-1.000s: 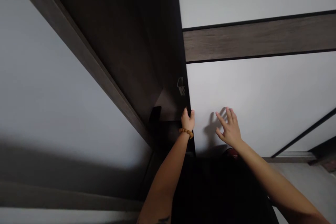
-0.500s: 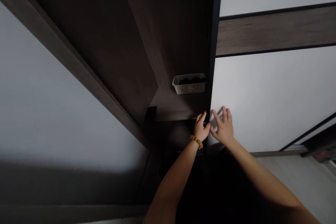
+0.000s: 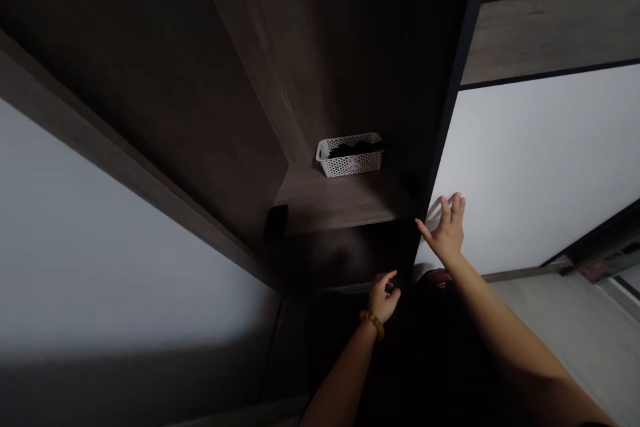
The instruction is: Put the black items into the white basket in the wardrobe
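Note:
My right hand (image 3: 447, 230) lies against the white panel of a sliding wardrobe door (image 3: 520, 173), fingers stretched and thumb spread towards the door's dark edge. Lower and to its left, my left hand (image 3: 384, 297) hangs in front of the dark opening, thumb and forefinger apart, with nothing visible held. A beaded bracelet (image 3: 373, 323) circles the left wrist. Inside the wardrobe, a white perforated basket (image 3: 353, 163) with dark contents stands on a brown wooden shelf (image 3: 330, 203). What the dark contents are, I cannot make out.
A small black object (image 3: 277, 221) sits at the shelf's front left corner. A pale wall or panel (image 3: 125, 233) with a brown frame runs down the left side. Light floor (image 3: 545, 320) shows at lower right, below the door's bottom edge.
The door's edge is farther right and more of the shelf shows, though the view has also shifted. My left hand has dropped away from the edge; my right hand stays on the panel.

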